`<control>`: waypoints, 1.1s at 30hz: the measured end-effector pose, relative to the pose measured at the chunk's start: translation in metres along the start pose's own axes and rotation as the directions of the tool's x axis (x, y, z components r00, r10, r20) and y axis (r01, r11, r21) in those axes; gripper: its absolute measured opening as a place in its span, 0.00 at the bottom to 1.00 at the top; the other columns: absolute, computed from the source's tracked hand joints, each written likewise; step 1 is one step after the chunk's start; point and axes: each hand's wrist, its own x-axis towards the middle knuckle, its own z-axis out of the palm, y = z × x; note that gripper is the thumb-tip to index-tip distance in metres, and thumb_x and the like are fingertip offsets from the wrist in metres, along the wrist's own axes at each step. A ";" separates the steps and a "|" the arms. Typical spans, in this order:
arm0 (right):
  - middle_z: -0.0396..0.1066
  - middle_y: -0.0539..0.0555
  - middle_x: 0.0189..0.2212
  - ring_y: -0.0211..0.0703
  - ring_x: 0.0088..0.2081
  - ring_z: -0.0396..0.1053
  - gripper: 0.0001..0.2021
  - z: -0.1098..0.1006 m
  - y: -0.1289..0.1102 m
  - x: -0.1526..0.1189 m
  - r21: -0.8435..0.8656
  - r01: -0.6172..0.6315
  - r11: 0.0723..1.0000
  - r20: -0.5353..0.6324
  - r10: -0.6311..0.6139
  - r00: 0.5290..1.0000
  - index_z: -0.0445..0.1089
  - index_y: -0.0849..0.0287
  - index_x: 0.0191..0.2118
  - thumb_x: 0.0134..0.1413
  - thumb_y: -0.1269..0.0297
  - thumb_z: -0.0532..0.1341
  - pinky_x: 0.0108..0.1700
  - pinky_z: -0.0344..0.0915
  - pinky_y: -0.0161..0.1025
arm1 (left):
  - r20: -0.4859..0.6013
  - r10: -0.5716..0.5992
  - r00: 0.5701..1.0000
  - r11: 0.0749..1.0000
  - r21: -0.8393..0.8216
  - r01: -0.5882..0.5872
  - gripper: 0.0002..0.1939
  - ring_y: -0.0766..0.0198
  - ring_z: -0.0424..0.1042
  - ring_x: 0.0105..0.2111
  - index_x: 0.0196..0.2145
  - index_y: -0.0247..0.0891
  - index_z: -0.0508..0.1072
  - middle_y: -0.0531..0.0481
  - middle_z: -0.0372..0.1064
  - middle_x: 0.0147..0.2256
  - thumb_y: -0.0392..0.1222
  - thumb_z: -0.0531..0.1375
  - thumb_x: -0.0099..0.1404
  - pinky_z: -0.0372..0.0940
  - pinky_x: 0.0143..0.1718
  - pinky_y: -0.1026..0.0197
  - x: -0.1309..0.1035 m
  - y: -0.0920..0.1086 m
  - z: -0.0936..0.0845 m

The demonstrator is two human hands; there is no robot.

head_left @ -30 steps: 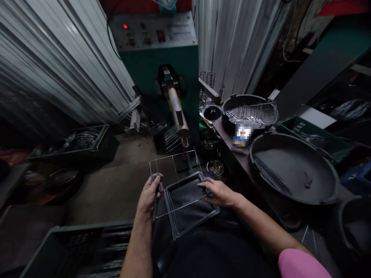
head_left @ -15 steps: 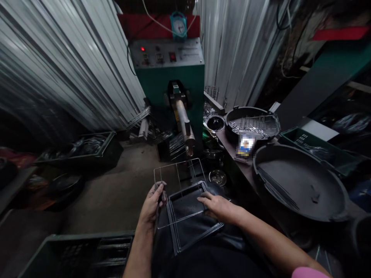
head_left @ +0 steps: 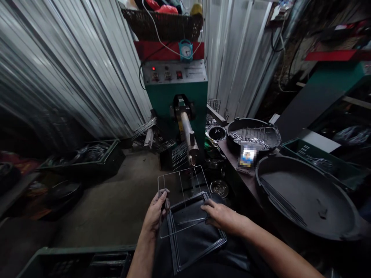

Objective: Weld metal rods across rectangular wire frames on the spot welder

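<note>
My left hand [head_left: 159,208] is closed on the left side of a rectangular wire frame [head_left: 180,172] with thin cross wires, held tilted above my lap. My right hand [head_left: 218,215] is closed near the frame's right side, and a thin wire rod [head_left: 191,221] sticks out leftward from its fingers. Beneath lies a stack of wire frames [head_left: 174,247] on the dark apron [head_left: 197,241] over my lap. Just past the frame's far edge is the copper-coloured tip of a machine's arm [head_left: 189,139]; whether they touch I cannot tell.
The green machine [head_left: 162,94] stands ahead, its red light lit. Large black pans [head_left: 307,193] line the bench at right, one holding loose rods. Green crates [head_left: 116,150] with wire parts sit at left, and another crate [head_left: 52,251] is at lower left. A metal bowl [head_left: 219,188] lies below the bench.
The view has tilted up, so the scene sits lower and a basket above the machine shows. A wire rod now stands out apart from the frame at my right fingers. My left hand keeps its hold.
</note>
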 end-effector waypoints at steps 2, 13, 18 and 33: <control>0.59 0.59 0.46 0.46 0.41 0.65 0.22 -0.003 -0.001 0.001 -0.007 -0.011 1.000 0.008 0.011 1.000 0.56 0.58 0.52 0.49 0.68 0.57 0.41 0.63 0.38 | -0.003 -0.005 1.000 1.000 -0.002 0.005 0.14 0.78 0.47 0.08 0.33 0.39 0.63 0.62 0.56 0.12 0.49 0.58 0.52 0.42 0.11 0.73 0.001 0.000 0.002; 0.59 0.59 0.45 0.44 0.40 0.66 0.20 -0.011 0.006 0.007 -0.070 -0.004 0.998 0.031 0.006 0.999 0.55 0.60 0.51 0.51 0.69 0.56 0.40 0.63 0.37 | -0.015 0.005 1.000 1.000 -0.004 -0.005 0.15 0.79 0.47 0.09 0.33 0.39 0.63 0.63 0.55 0.12 0.50 0.59 0.50 0.43 0.11 0.73 0.010 0.002 0.003; 0.58 0.60 0.47 0.44 0.40 0.65 0.20 -0.006 0.009 0.007 -0.056 -0.001 0.998 0.020 0.002 1.000 0.55 0.59 0.52 0.51 0.69 0.54 0.40 0.63 0.38 | -0.019 0.009 1.000 1.000 0.023 -0.008 0.16 0.78 0.46 0.08 0.33 0.39 0.63 0.63 0.55 0.12 0.50 0.58 0.50 0.43 0.11 0.73 0.012 0.000 0.002; 0.57 0.59 0.49 0.48 0.44 0.64 0.30 0.002 0.025 0.002 -0.053 0.078 0.996 -0.178 -0.086 0.980 0.53 0.55 0.55 0.45 0.56 0.60 0.42 0.63 0.40 | -0.019 -0.016 1.000 1.000 0.022 0.016 0.16 0.78 0.47 0.09 0.33 0.39 0.62 0.62 0.56 0.12 0.51 0.58 0.50 0.42 0.11 0.73 0.012 0.006 0.004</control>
